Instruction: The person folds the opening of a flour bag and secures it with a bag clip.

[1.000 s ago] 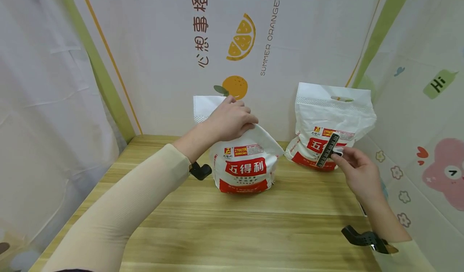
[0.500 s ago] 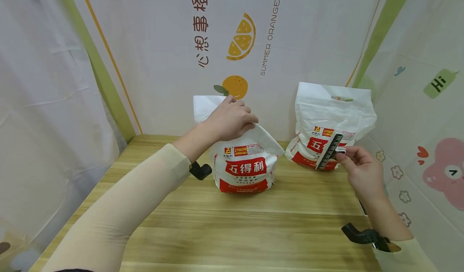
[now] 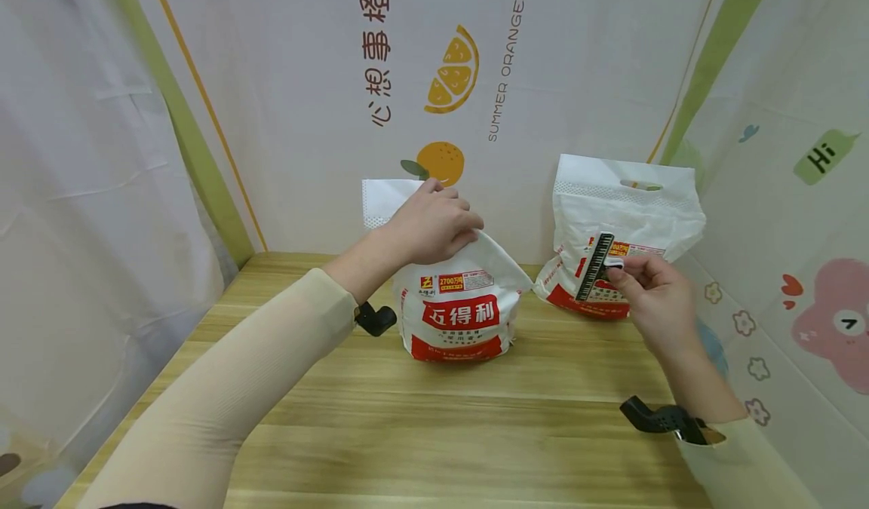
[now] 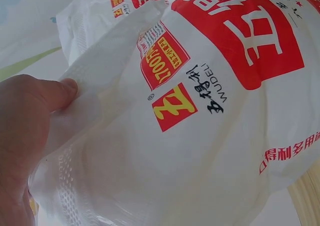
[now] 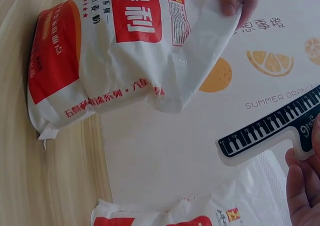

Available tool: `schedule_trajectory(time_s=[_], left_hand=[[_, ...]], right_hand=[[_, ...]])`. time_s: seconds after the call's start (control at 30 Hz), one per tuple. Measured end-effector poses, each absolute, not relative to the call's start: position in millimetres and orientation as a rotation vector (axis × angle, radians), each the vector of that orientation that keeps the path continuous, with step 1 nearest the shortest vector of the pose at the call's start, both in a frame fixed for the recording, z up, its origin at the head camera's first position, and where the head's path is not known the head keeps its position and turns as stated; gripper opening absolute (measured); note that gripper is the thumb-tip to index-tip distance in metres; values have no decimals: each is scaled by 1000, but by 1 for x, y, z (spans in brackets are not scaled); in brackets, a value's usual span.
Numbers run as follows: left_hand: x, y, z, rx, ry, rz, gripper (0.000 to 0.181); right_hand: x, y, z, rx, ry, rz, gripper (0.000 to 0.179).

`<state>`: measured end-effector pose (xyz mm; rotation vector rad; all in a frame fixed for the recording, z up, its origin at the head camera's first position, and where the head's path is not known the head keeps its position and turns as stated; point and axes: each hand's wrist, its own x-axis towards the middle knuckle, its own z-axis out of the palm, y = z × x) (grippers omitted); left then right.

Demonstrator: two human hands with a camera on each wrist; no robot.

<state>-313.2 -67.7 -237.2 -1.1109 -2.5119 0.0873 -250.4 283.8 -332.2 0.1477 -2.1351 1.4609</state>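
My left hand grips the gathered top of a white and red flour bag, which stands upright on the table. In the left wrist view the thumb presses on the folded white top of the flour bag. My right hand pinches the handle part of a clip with a piano-key pattern. The clip is held in the air, tilted, to the right of the gripped bag and apart from it. In the right wrist view the long clip lies across the fingers' front.
Behind the clip, a second flour bag with a handle slot stands at the back right. The wooden table stretches in front of both bags. White printed curtains enclose the back and sides.
My right hand has moved a little left and up with the clip, after a slight shift right. The left hand and the gripped flour bag have stayed still.
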Motion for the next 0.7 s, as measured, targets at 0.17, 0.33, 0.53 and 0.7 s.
schedule_trajectory(time_s=[0.17,0.33,0.53,0.7], left_hand=[[-314,-67,-237,-1107,-2518,95,27],[-314,-67,-237,-1104,-2520,101,27],[-315,-67,-237,-1114,-2511,97,27],[-315,-67,-238,-1114,-2504,99,27]], right_hand=[[-260,270,-325,220,-2134,1471,10],[-268,256,-318,273,-2161,1468,16],[-277,239,-312,319,-2190,1464,20],[-284,228,-310,333,-2219,1411,22]])
